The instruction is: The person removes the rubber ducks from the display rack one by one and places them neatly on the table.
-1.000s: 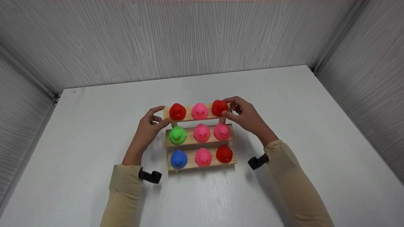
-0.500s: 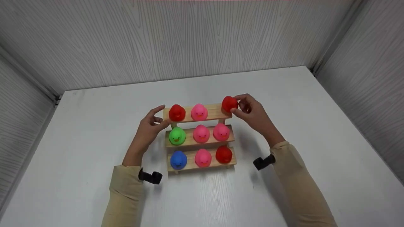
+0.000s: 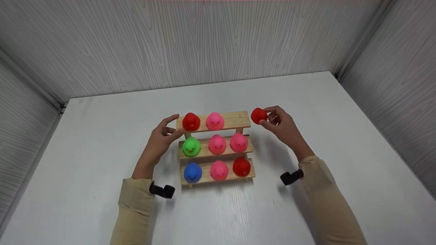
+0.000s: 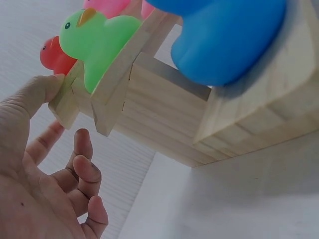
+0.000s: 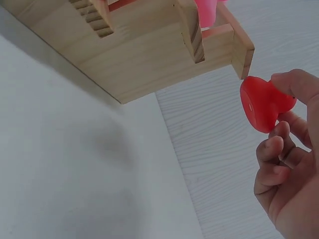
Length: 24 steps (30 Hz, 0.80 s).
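Observation:
A three-tier wooden rack (image 3: 233,119) stands on the white table, bearing rubber ducks. My left hand (image 3: 162,136) pinches the left end of its top shelf between thumb and index finger, beside a red duck (image 3: 191,121). To the right of that shelf, clear of the wood, my right hand (image 3: 284,127) pinches another red duck (image 3: 259,116), its flat base visible in the right wrist view. A pink duck (image 3: 215,121) sits mid top shelf. The middle shelf carries a green duck (image 3: 191,146) and two pink ones; the bottom shelf has a blue duck (image 3: 192,172), a pink one and a red one.
White tabletop (image 3: 218,214) surrounds the rack on all sides. A grey wood-grain panel (image 3: 204,44) rises behind the table, with side panels at left and right. Each wrist wears a small black camera mount (image 3: 163,191).
The red duck at the right end of the top shelf has come off, carried rightward by my right hand. My left hand keeps its place on the shelf end.

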Each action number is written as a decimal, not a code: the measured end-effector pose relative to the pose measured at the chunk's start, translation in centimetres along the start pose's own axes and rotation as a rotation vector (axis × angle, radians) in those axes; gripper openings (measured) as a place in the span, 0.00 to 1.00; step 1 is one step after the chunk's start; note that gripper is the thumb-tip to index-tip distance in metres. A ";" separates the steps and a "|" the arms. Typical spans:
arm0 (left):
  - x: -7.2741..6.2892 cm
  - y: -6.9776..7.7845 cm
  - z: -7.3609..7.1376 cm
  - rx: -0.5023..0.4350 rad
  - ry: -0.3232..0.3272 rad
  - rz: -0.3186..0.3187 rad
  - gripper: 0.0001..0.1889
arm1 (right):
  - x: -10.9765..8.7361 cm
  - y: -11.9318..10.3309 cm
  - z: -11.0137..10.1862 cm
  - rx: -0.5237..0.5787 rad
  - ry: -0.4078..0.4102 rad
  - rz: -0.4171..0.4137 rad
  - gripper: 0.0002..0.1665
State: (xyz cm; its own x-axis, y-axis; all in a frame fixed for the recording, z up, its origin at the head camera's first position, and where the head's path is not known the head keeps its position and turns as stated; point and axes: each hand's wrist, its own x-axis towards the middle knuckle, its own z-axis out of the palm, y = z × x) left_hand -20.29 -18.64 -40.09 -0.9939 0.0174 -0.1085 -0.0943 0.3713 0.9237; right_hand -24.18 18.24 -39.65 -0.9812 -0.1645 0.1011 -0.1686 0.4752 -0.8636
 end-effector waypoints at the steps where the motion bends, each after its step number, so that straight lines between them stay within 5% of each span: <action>1: 0.0 0.0 0.0 -0.003 -0.001 -0.002 0.36 | 0.0 0.3 0.0 -0.006 -0.002 0.008 0.27; 24: 0.1 0.0 0.1 0.016 0.002 0.007 0.34 | 1.0 3.9 0.7 -0.132 -0.123 0.220 0.24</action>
State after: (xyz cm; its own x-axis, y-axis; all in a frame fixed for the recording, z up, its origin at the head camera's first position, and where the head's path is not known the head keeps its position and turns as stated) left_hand -20.42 -18.56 -40.12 -0.9947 0.0184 -0.1013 -0.0864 0.3862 0.9184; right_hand -25.78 19.30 -43.24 -0.9781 -0.1448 -0.1497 0.0286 0.6186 -0.7852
